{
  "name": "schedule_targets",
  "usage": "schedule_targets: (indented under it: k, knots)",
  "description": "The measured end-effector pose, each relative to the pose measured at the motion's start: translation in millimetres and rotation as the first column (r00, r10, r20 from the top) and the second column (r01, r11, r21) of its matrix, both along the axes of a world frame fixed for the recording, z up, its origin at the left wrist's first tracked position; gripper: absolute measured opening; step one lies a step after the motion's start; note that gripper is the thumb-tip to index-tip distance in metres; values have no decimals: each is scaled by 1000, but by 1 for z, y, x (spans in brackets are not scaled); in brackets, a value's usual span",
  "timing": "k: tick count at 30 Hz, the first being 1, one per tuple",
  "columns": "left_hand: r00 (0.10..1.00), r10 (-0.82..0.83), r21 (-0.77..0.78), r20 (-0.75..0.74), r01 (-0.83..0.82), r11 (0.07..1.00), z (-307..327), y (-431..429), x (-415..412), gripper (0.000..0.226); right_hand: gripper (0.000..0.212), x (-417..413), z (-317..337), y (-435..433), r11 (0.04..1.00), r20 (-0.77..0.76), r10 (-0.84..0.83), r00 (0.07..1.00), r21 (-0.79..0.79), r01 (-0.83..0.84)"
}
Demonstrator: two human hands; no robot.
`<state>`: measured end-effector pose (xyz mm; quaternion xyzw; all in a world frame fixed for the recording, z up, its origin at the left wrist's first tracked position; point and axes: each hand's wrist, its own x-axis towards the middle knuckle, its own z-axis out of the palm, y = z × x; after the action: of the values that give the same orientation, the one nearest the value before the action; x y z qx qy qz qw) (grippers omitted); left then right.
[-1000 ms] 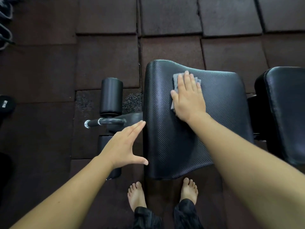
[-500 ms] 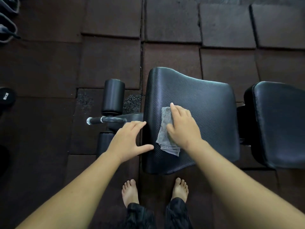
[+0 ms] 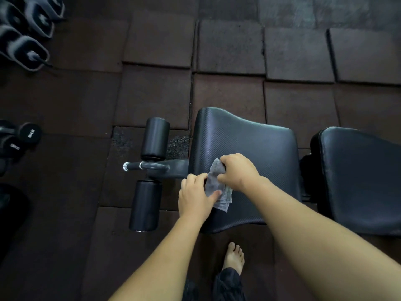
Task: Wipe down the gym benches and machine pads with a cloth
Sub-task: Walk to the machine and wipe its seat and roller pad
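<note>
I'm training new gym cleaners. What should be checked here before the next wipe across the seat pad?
1. Hold on the cloth: ok; the right hand grips its top and the left hand pinches its left edge.
2. The cloth spread flat for wiping: not ok; it is bunched between the hands.
3. The cloth over the seat pad: ok; it is at the pad's near left part.
4. The seat pad already clean: cannot tell; the surface is dark and textured.
5. The back pad and foam rollers wiped: cannot tell.
</note>
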<state>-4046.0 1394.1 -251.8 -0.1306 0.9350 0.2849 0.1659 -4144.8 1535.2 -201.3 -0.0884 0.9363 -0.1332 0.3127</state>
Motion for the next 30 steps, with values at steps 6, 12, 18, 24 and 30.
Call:
schedule_targets:
  k: [6,12,18,24,30]
  knots:
    - [983,144,292,115,-172,941,70,11,-7,28,24,9,72,19,996,-70,87,994,-24,-89]
    - [954,285,364,94,-299,882,182,23,-5,31,31,32,174,28,984,-113,26,993,-174,-45]
    - [822,493,670,284,-538,511,263,39,3,25,60,60,237,39,932,-146,-22,989,-361,-33]
    - [737,398,755,546,-639,146,325,33,11,29,104,87,260,45,886,-165,74,983,-443,-141]
    - [903,303,716,305,-427,552,361,5,30,31,53,80,297,29,861,-369,12,929,-468,-197]
